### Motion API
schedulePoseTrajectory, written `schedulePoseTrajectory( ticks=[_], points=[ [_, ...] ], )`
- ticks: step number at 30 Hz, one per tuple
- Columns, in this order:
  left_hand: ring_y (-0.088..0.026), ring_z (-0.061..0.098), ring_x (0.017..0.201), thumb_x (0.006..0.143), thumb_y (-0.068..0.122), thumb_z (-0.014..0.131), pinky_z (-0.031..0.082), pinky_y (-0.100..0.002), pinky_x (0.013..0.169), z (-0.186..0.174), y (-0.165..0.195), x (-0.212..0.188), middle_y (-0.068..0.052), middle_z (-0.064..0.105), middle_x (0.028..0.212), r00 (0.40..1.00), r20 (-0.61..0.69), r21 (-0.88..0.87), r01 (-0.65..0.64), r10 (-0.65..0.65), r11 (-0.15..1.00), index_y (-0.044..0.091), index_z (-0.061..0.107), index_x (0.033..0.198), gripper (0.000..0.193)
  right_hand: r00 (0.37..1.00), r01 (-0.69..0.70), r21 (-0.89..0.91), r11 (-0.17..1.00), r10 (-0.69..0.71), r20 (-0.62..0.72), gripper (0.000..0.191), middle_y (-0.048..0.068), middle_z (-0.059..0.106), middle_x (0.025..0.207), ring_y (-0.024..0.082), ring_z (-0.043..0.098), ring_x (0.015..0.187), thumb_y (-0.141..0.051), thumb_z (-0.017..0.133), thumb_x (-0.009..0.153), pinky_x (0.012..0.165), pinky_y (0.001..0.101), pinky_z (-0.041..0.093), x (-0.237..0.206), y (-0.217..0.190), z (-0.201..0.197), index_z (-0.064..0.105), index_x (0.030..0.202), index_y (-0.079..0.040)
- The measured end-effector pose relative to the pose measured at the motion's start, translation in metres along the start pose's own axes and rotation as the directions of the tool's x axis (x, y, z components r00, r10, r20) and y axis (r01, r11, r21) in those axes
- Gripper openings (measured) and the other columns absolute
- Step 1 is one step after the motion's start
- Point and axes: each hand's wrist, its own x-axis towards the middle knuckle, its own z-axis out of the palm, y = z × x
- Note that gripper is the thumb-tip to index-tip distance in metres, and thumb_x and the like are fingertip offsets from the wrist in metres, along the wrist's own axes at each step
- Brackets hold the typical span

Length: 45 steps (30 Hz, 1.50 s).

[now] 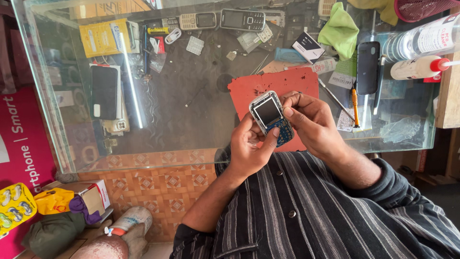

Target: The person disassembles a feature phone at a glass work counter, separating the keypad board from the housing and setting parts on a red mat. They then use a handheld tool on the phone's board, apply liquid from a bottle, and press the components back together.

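Single view only, from a camera worn on the person's head. It looks steeply down and forward over the striped shirt front (306, 211) onto the glass-topped bench (191, 120), whose far edge runs along the top of the frame. Both hands sit close under the lens, near the frame's centre. The wide angle also takes in the patterned floor (163, 187) at lower left. No second view shares the scene.

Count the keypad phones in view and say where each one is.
3. One opened keypad phone is held in both hands; a beige one and a dark one lie side by side at the counter's far edge. Clutter may hide others.
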Motion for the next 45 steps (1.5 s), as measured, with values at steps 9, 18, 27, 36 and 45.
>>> schedulePoseTrajectory(
  ticks=[9,18,27,36,45],
  points=[
    [-0.019,0.072,0.114,0.102,-0.006,0.062,0.062,-0.032,0.1,-0.004,0.001,0.0,-0.015,0.069,0.122,0.999,0.04,-0.131,0.027,-0.022,0.991,-0.007,0.044,0.144,0.046,0.998,0.064,-0.099,0.993,-0.066,-0.021,0.014,0.006,0.068,0.105,0.008,0.064,0.092,-0.004,0.061,0.104,0.076,0.0227,0.053,-0.002,0.0,0.003,0.061,0.117,0.001],
    [-0.02,0.071,0.112,0.103,-0.007,0.061,0.061,-0.034,0.099,-0.017,-0.004,0.004,-0.018,0.068,0.125,0.997,0.052,-0.198,0.072,-0.063,0.978,-0.009,0.043,0.148,0.048,0.999,0.044,-0.145,0.988,-0.046,-0.006,0.017,0.005,0.071,0.104,0.006,0.065,0.088,-0.002,0.067,0.1,0.073,0.0207,0.052,0.006,0.013,-0.005,0.064,0.115,0.004],
    [-0.025,0.073,0.111,0.103,-0.005,0.06,0.063,-0.037,0.098,-0.014,0.003,0.001,-0.019,0.069,0.123,0.993,0.084,-0.231,0.102,-0.085,0.967,-0.008,0.044,0.146,0.046,0.994,0.103,-0.154,0.983,-0.106,-0.009,0.015,0.004,0.071,0.104,0.005,0.065,0.089,-0.004,0.066,0.101,0.074,0.0197,0.052,-0.001,0.017,-0.004,0.063,0.115,0.002],
    [-0.02,0.073,0.11,0.102,-0.004,0.062,0.063,-0.035,0.097,-0.02,0.0,0.003,-0.017,0.071,0.12,0.995,0.065,-0.208,0.09,-0.078,0.974,-0.009,0.049,0.141,0.041,0.962,0.254,-0.408,0.877,-0.273,0.012,0.011,0.007,0.072,0.1,0.007,0.069,0.084,0.008,0.062,0.1,0.065,0.0204,0.058,0.0,0.014,0.0,0.066,0.11,0.005],
    [-0.015,0.07,0.108,0.1,-0.004,0.065,0.06,-0.032,0.096,-0.022,-0.005,0.004,-0.015,0.071,0.119,0.995,0.029,-0.211,0.103,-0.099,0.972,-0.009,0.051,0.14,0.043,0.929,0.357,-0.509,0.783,-0.353,0.108,0.012,0.009,0.072,0.1,0.008,0.069,0.097,0.01,0.063,0.097,0.085,0.0242,0.06,0.008,0.019,-0.004,0.064,0.108,0.007]
  ],
)
